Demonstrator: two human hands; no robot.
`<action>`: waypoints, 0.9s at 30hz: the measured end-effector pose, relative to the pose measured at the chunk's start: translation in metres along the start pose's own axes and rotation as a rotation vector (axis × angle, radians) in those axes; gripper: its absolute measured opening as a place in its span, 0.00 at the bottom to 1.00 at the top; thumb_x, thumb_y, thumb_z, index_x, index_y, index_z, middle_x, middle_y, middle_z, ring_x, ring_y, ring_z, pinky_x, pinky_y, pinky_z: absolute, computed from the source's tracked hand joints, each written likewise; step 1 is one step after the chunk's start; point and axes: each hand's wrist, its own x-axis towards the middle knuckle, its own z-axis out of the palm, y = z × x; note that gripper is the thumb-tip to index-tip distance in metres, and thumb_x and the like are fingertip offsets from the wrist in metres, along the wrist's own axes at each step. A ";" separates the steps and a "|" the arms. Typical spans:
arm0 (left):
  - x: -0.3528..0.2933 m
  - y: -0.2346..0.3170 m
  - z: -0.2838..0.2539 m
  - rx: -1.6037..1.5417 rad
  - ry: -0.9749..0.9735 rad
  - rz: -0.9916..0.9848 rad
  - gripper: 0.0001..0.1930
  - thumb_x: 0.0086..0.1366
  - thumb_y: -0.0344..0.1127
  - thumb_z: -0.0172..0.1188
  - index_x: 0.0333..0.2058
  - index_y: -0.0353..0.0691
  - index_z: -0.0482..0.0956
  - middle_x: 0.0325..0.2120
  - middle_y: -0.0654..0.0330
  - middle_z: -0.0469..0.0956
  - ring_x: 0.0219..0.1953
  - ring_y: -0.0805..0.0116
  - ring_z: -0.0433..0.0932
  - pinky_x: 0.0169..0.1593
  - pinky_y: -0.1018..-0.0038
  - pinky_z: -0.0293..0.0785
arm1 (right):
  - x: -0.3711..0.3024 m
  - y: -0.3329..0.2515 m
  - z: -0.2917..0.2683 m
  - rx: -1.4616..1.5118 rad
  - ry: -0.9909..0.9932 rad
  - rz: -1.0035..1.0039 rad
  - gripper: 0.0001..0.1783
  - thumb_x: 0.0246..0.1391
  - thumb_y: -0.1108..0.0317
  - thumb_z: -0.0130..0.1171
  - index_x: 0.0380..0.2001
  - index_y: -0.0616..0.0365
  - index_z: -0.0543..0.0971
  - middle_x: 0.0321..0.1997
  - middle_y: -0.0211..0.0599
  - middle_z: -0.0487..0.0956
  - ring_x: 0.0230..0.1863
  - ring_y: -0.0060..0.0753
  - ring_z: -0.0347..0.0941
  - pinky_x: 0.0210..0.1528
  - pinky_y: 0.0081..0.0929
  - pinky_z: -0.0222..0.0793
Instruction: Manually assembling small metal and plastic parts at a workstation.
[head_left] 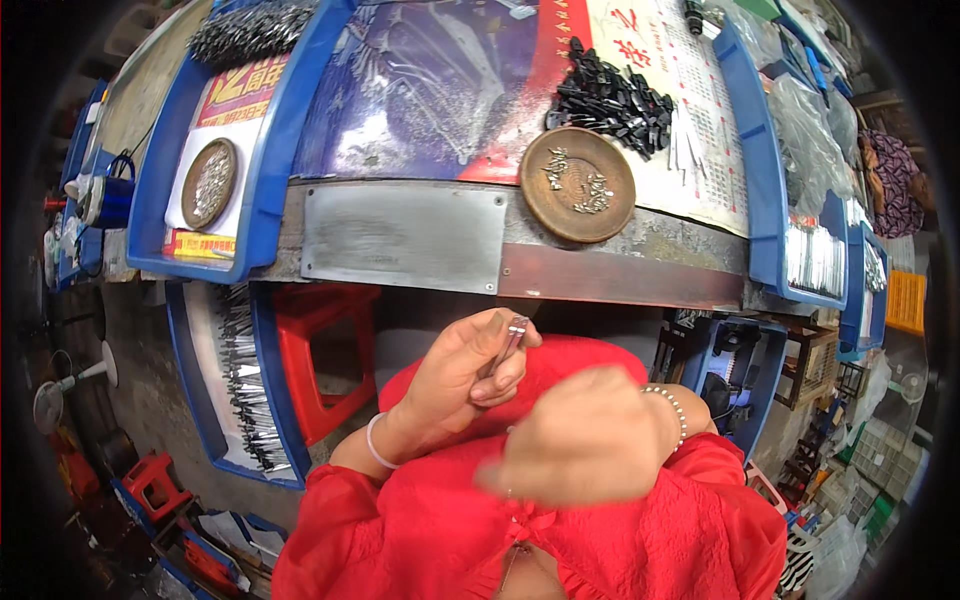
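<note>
My left hand is closed, thumb and fingers pinching a small, narrow, shiny metal piece that looks like a nail clipper body. It is held upright above my red-clothed lap, just short of the table edge. To its right, my right hand is smeared by motion, so its fingers and anything in them are unclear. Ahead on the table, a round brown dish bears two little heaps of tiny metal parts. Behind it lies a pile of black elongated pieces, with a few thin silvery strips beside them.
A metal plate is fixed along the table's front edge. Blue trays stand left and right; the left one contains a small dish of tiny parts. Below the table are a red stool and a blue tray of metal pieces.
</note>
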 end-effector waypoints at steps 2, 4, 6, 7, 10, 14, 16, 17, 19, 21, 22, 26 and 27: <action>0.001 -0.006 0.001 -0.057 -0.017 -0.020 0.16 0.69 0.44 0.44 0.38 0.35 0.71 0.15 0.66 0.65 0.12 0.85 0.54 0.16 0.86 0.49 | 0.018 -0.014 0.004 0.245 -0.036 -0.111 0.10 0.47 0.68 0.55 0.31 0.62 0.80 0.23 0.36 0.74 0.17 0.19 0.66 0.16 0.12 0.58; -0.003 -0.010 0.001 -0.055 -0.008 -0.002 0.16 0.69 0.44 0.44 0.38 0.34 0.71 0.16 0.66 0.65 0.13 0.85 0.53 0.16 0.87 0.49 | 0.033 -0.024 0.003 0.334 0.034 -0.157 0.10 0.45 0.70 0.56 0.30 0.64 0.81 0.23 0.35 0.75 0.15 0.18 0.64 0.14 0.13 0.55; -0.004 -0.008 0.002 -0.045 -0.011 -0.009 0.16 0.69 0.44 0.44 0.38 0.35 0.71 0.16 0.66 0.65 0.13 0.85 0.53 0.16 0.87 0.49 | 0.039 -0.021 0.004 0.410 0.059 -0.238 0.11 0.43 0.72 0.56 0.30 0.66 0.81 0.21 0.32 0.73 0.14 0.17 0.63 0.13 0.14 0.52; -0.004 -0.009 0.004 -0.045 -0.021 -0.022 0.16 0.69 0.44 0.44 0.38 0.35 0.71 0.17 0.66 0.66 0.13 0.85 0.53 0.17 0.87 0.49 | 0.039 -0.022 0.006 0.420 0.062 -0.252 0.11 0.43 0.72 0.56 0.30 0.66 0.81 0.21 0.32 0.73 0.14 0.17 0.63 0.13 0.14 0.52; -0.004 -0.009 0.001 -0.040 -0.046 -0.013 0.17 0.69 0.45 0.44 0.38 0.35 0.70 0.17 0.66 0.65 0.13 0.84 0.53 0.18 0.87 0.50 | 0.039 -0.026 0.008 0.273 0.246 -0.222 0.12 0.43 0.73 0.57 0.32 0.66 0.81 0.22 0.32 0.74 0.14 0.17 0.63 0.13 0.14 0.53; 0.000 -0.007 0.001 0.022 -0.033 -0.035 0.18 0.67 0.50 0.44 0.36 0.38 0.68 0.15 0.65 0.63 0.13 0.83 0.53 0.17 0.85 0.50 | 0.032 -0.025 0.007 0.212 0.225 -0.167 0.13 0.45 0.72 0.54 0.33 0.66 0.81 0.27 0.38 0.77 0.15 0.18 0.65 0.15 0.14 0.56; 0.000 -0.007 0.005 0.031 0.002 -0.042 0.18 0.67 0.49 0.44 0.36 0.38 0.67 0.16 0.65 0.63 0.13 0.82 0.54 0.17 0.84 0.51 | 0.038 -0.018 0.011 0.243 0.259 -0.254 0.15 0.49 0.71 0.50 0.39 0.67 0.79 0.31 0.40 0.77 0.17 0.21 0.66 0.15 0.16 0.59; -0.001 -0.006 0.004 0.028 -0.013 -0.062 0.18 0.67 0.49 0.44 0.36 0.38 0.67 0.16 0.65 0.63 0.13 0.82 0.54 0.17 0.84 0.51 | 0.041 -0.015 0.013 0.224 0.261 -0.238 0.15 0.49 0.71 0.50 0.39 0.67 0.79 0.31 0.40 0.77 0.17 0.21 0.66 0.15 0.16 0.59; -0.002 -0.007 0.006 0.040 -0.003 0.006 0.17 0.67 0.48 0.44 0.36 0.37 0.67 0.16 0.64 0.64 0.12 0.82 0.54 0.16 0.84 0.51 | 0.045 -0.014 0.013 0.420 -0.009 -0.322 0.19 0.51 0.70 0.48 0.46 0.67 0.75 0.33 0.38 0.76 0.18 0.23 0.67 0.15 0.19 0.61; 0.003 -0.004 0.002 0.038 -0.018 0.013 0.16 0.68 0.47 0.44 0.36 0.37 0.67 0.16 0.64 0.64 0.12 0.82 0.54 0.16 0.84 0.50 | 0.044 -0.012 0.012 0.353 0.022 -0.300 0.20 0.50 0.70 0.49 0.46 0.67 0.75 0.34 0.39 0.77 0.18 0.22 0.67 0.16 0.19 0.61; 0.004 -0.002 0.000 0.004 -0.061 -0.022 0.15 0.69 0.45 0.43 0.36 0.37 0.67 0.17 0.64 0.64 0.13 0.82 0.55 0.17 0.84 0.52 | 0.043 -0.012 0.009 0.297 0.048 -0.282 0.20 0.50 0.69 0.50 0.46 0.66 0.75 0.35 0.39 0.77 0.18 0.22 0.67 0.16 0.19 0.61; 0.004 -0.002 -0.003 -0.062 -0.101 -0.053 0.13 0.70 0.42 0.41 0.37 0.37 0.68 0.18 0.65 0.65 0.14 0.83 0.54 0.18 0.85 0.52 | 0.035 -0.013 -0.012 0.161 0.067 -0.250 0.21 0.47 0.68 0.52 0.45 0.65 0.76 0.39 0.42 0.77 0.17 0.21 0.67 0.17 0.17 0.61; 0.003 -0.002 -0.004 -0.075 -0.107 -0.057 0.13 0.70 0.42 0.41 0.37 0.37 0.68 0.18 0.65 0.65 0.14 0.83 0.54 0.18 0.86 0.52 | 0.032 -0.013 -0.019 0.117 0.047 -0.243 0.21 0.45 0.68 0.54 0.44 0.65 0.78 0.42 0.44 0.78 0.17 0.20 0.67 0.17 0.17 0.61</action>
